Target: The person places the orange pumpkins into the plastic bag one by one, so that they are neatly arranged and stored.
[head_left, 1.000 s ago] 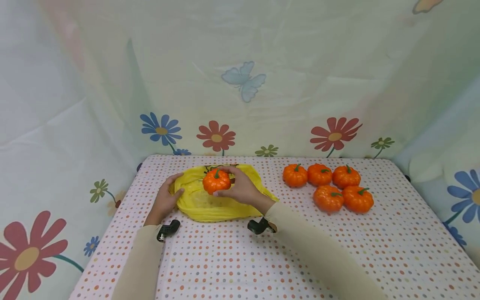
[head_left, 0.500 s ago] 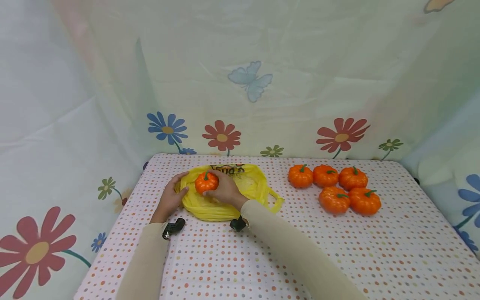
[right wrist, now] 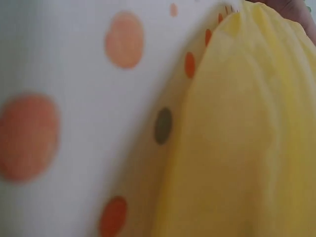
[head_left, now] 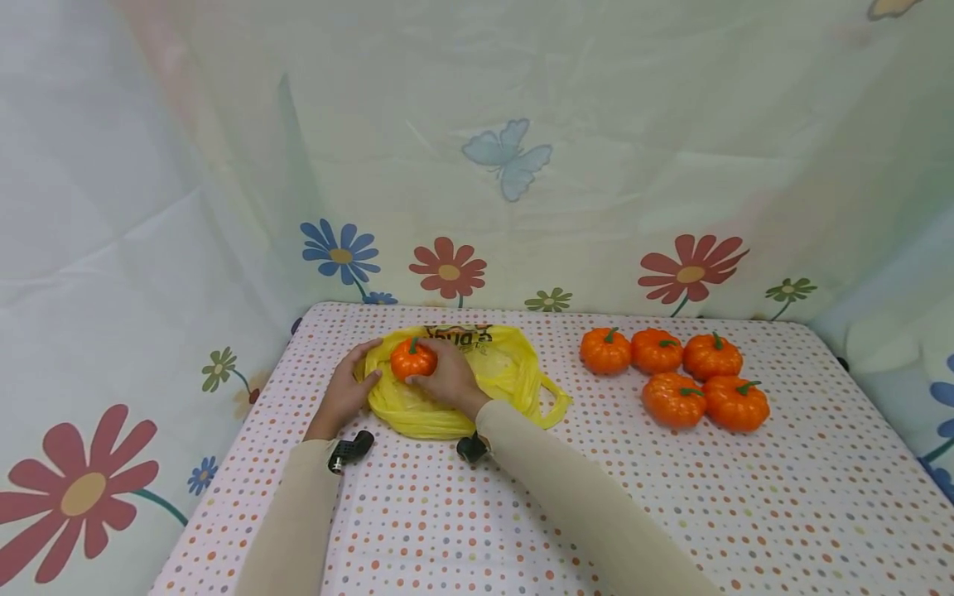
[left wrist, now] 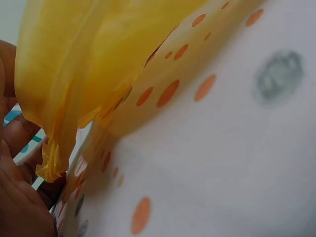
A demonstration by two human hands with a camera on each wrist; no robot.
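A yellow plastic bag with dark print lies spread on the table. My right hand holds a small orange pumpkin with a green stem over the bag's left part, thumb in front and fingers behind. At the bag's left edge, my left hand grips the plastic, its thumb pointing toward the pumpkin. In the left wrist view, fingers of that hand lie behind a gathered corner of the bag. The right wrist view is mostly filled by the bag's side; the pumpkin is hidden there.
Several more orange pumpkins sit in two rows to the right of the bag. A loop handle of the bag points right. The dotted tablecloth covers the table, and a flowered curtain stands behind it.
My right hand has carried the pumpkin a little left and down toward the left hand, then stayed nearly still. The head view has shifted slightly left. My left hand stays at the bag's edge.
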